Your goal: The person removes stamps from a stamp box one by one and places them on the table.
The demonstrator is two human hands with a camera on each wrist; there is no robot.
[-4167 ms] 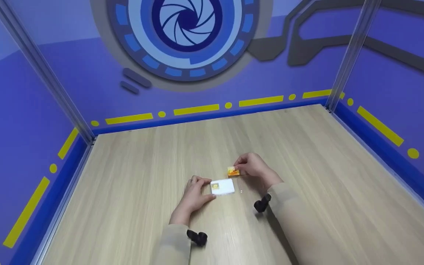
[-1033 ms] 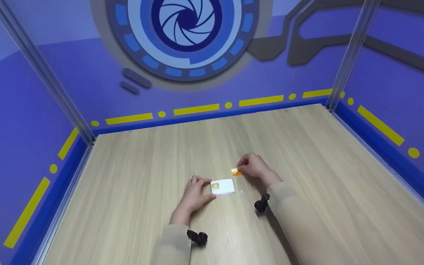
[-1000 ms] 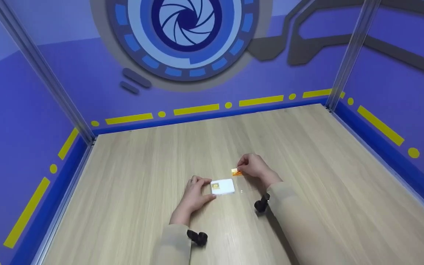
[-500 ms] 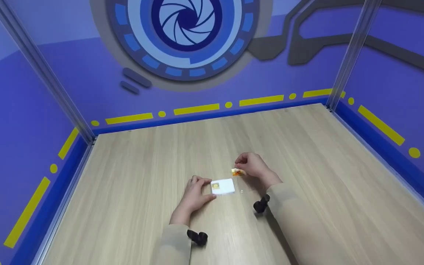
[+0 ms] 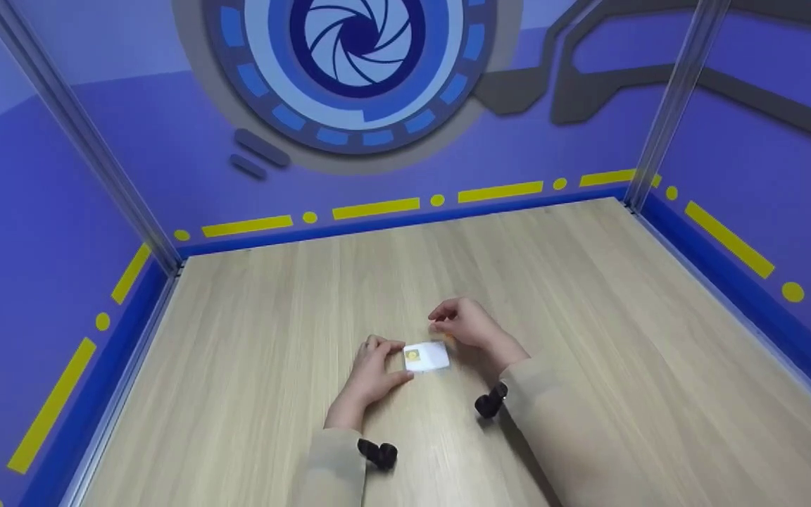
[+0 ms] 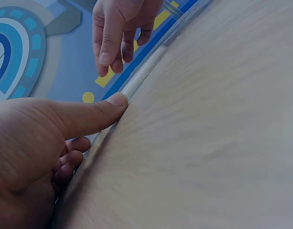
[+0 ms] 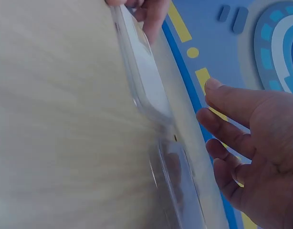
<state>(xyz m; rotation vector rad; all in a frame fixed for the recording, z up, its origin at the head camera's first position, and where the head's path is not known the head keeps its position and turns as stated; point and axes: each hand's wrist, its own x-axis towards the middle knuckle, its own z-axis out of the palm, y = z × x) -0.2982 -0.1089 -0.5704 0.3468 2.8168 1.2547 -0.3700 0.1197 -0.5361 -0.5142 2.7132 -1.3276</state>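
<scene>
A flat white rectangular case [image 5: 429,358], with a small gold square at its left end, lies on the wooden table. My left hand [image 5: 372,373] holds its left end, thumb at the near edge and fingers at the far one. In the right wrist view the white case [image 7: 149,78] has a clear rim, and a clear plastic piece [image 7: 182,186] lies beside it. My right hand [image 5: 469,326] hovers just beyond the case's right end. Its thumb and fingers [image 7: 227,126] are spread, with nothing between them. A small orange patch [image 5: 448,339] shows under that hand, mostly hidden.
The wooden table [image 5: 293,303] is bounded by blue printed walls [image 5: 131,155] at the back and sides. Metal posts [image 5: 666,105] stand at its back corners. A small black camera is worn on each wrist.
My right hand, which was at a small orange-and-yellow piece, has moved left and nearer the white case. Its fingers have loosened, and the orange piece is now mostly hidden. My left hand stays put.
</scene>
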